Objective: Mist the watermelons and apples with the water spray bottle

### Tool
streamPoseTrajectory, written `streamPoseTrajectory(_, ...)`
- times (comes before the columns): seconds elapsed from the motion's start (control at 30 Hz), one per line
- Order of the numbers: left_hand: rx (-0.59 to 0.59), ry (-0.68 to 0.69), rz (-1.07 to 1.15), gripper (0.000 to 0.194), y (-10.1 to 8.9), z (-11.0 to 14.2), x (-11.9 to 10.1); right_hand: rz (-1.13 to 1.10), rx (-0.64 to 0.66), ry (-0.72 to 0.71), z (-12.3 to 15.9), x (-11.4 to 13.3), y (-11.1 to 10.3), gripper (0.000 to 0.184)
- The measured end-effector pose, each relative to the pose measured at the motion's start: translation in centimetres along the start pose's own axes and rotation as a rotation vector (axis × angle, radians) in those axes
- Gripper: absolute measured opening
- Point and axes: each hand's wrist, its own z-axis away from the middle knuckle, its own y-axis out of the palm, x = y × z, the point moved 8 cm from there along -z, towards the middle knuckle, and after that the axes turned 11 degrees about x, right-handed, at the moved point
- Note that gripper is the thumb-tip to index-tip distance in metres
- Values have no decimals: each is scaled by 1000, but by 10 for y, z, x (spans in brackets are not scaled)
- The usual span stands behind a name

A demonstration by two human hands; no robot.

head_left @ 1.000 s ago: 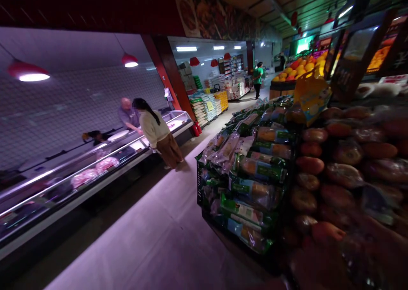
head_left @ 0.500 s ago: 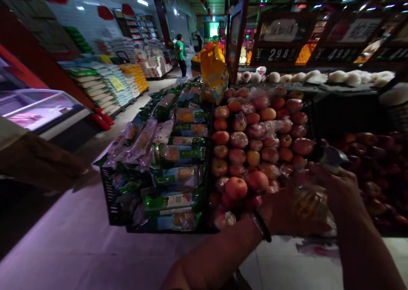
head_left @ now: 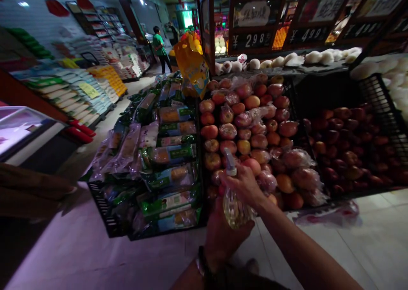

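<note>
A clear ribbed spray bottle [head_left: 232, 209] with a grey-white nozzle stands upright between my hands, pale liquid inside. My right hand [head_left: 245, 183] is closed around its upper part, just under the collar. Lower down, my left hand [head_left: 219, 235] wraps the base; a dark band circles that wrist. Just beyond the bottle, a crate of apples [head_left: 244, 147], some in clear plastic wrap, fills the middle of the display. To its left lie packaged corn cobs [head_left: 174, 177] in green and clear wrappers.
Darker red apples [head_left: 347, 154] fill a black crate on the right. White net-wrapped fruit [head_left: 325, 57] lines the back beneath price signs [head_left: 255, 39]. A yellow bag [head_left: 193, 67] stands behind the corn. Stacked sacks [head_left: 76, 90] and a person in green [head_left: 158, 46] are farther left.
Both hands and the spray bottle have moved left, from the crate's right side to its front left. The view has turned to the right, showing more of the dark red apples.
</note>
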Motion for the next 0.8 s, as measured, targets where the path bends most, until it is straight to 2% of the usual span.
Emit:
streamPoseTrajectory(0.07,16,-60,61,97,6,24,38,7,58,21,17,-5,28,27)
streamPoseTrajectory(0.13,95,-95,135,101,24,46,72,17,120,84,36,-18,47,27)
streamPoseTrajectory(0.17,55,-127,159,99,30,56,88,12,144,126,46,-26,52,27)
streamPoseTrajectory(0.2,82,-140,184,100,41,63,98,-3,159,162,55,-35,54,27)
streamPoseTrajectory(0.27,87,-189,153,95,57,71,106,-51,142,180,71,-50,46,26)
streamPoseTrajectory(0.33,174,-210,66,92,76,65,91,-84,51,160,85,-60,23,26)
streamPoseTrajectory(0.43,334,-196,-57,98,99,40,41,-89,-141,159,108,-74,-28,34)
streamPoseTrajectory(0.53,460,-68,-167,98,120,10,-17,-101,-326,188,138,-90,-83,42)
streamPoseTrajectory(0.6,548,24,-204,99,140,0,-40,-79,-425,214,158,-103,-115,47)
streamPoseTrajectory(0.7,634,61,-222,102,168,1,-45,-34,-475,264,185,-128,-144,53)
streamPoseTrajectory(0.8,626,118,-240,98,184,9,-40,-60,-509,331,207,-149,-146,56)
